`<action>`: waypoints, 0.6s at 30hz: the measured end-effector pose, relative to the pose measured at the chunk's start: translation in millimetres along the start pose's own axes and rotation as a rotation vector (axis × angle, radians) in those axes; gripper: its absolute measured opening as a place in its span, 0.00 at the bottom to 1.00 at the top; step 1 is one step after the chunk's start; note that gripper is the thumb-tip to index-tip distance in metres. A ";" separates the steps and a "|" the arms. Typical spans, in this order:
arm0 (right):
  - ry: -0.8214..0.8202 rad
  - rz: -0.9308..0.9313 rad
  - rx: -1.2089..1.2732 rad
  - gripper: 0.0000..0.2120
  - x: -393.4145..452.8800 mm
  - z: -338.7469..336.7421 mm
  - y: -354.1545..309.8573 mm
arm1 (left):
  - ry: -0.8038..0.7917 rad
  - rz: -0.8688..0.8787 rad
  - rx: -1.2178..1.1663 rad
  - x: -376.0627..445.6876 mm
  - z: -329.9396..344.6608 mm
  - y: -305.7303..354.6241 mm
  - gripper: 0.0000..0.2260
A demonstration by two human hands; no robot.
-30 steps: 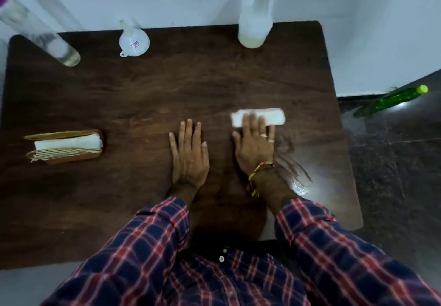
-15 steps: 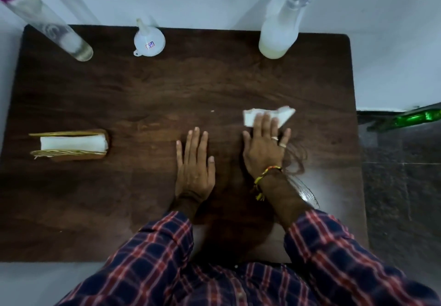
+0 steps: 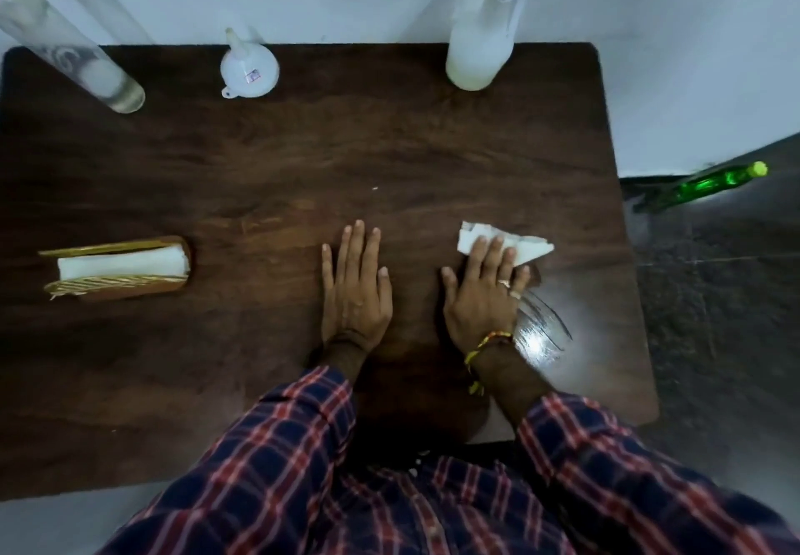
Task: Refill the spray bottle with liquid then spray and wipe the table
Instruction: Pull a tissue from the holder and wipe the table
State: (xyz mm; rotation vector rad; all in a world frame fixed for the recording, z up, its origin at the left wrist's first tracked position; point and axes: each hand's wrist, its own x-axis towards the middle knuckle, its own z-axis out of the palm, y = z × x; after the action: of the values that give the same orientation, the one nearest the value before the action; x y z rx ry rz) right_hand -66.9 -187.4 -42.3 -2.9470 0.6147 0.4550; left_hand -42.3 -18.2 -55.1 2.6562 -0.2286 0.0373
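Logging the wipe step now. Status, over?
Left hand flat on table, idle. Right hand pressing tissue on table, wet streaks beside it. Spray bottle parked at far edge. Nothing in the way.

dark brown woodgrain table [image 3: 303,156], white tissue [image 3: 526,245] at 3 o'clock, milky white sprayer [image 3: 478,56] at 1, green bottle [image 3: 710,184], navy-and-red plaid sleeves [image 3: 277,459], white funnel [image 3: 249,71] at 11.

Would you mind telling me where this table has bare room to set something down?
Free: the wide band between the back row and the hands, and the near left corner in front of the napkin holder. Crowded: the back edge with clear bottle, funnel and spray bottle, plus the wet streaks beside the right hand.
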 end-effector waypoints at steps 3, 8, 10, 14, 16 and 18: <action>0.040 -0.081 -0.007 0.35 -41.1 11.9 -11.3 | -0.009 -0.007 -0.055 0.4 -1.3 -3.1 0.24; 0.135 -0.121 0.081 0.28 -79.0 4.6 -14.5 | -0.061 0.039 -0.123 -6.5 -14.1 -7.8 0.23; 0.291 -0.054 0.170 0.23 -69.7 -8.5 5.7 | -0.085 0.088 -0.127 -14.6 -20.9 -5.7 0.22; 0.167 0.052 0.459 0.26 -31.7 -28.6 73.2 | -0.124 0.096 -0.120 -32.8 -33.6 -6.0 0.22; -0.008 -0.115 0.411 0.30 -11.5 -39.6 90.0 | -0.141 0.071 -0.114 -39.8 -39.2 -5.5 0.22; -0.182 -0.227 0.298 0.32 7.9 -52.1 90.7 | -0.168 0.104 -0.083 -44.9 -44.6 -4.2 0.22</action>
State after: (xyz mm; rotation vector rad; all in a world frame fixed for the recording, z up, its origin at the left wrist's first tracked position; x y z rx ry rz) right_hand -82.7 -281.3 1.8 -2.6142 0.2930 0.5467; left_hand -85.3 12.8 -20.3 2.5636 -0.4136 -0.1590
